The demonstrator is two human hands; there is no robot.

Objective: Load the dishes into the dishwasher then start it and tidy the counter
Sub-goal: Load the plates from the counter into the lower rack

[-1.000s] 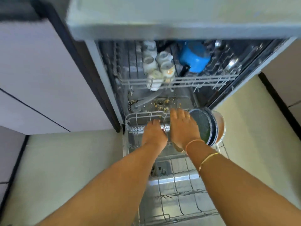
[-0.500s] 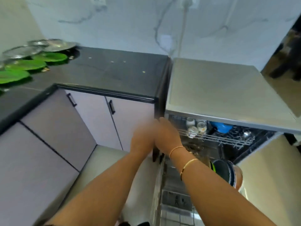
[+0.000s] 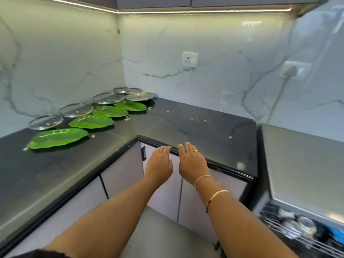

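**Both hands empty at the counter edge**

On my far left, four green leaf plates [image 3: 55, 137] lie in a row on the black counter [image 3: 195, 131]. Glass lids [image 3: 45, 122] sit behind them along the wall, and a steel plate [image 3: 139, 95] sits near the corner. Crumbs [image 3: 204, 121] dot the top.

Both forearms reach forward. My view shows the left hand [image 3: 160, 162] palm down with fingers loosely straight, tips at the counter's front edge, holding nothing. The right hand [image 3: 191, 161] is just beside it, not touching. It is also palm down and empty, its fingers slightly spread over the edge. I cannot tell whether either rests on the counter.

At far right the dishwasher [image 3: 301, 164] shows its upper rack [image 3: 279, 226] holding blurred cups.
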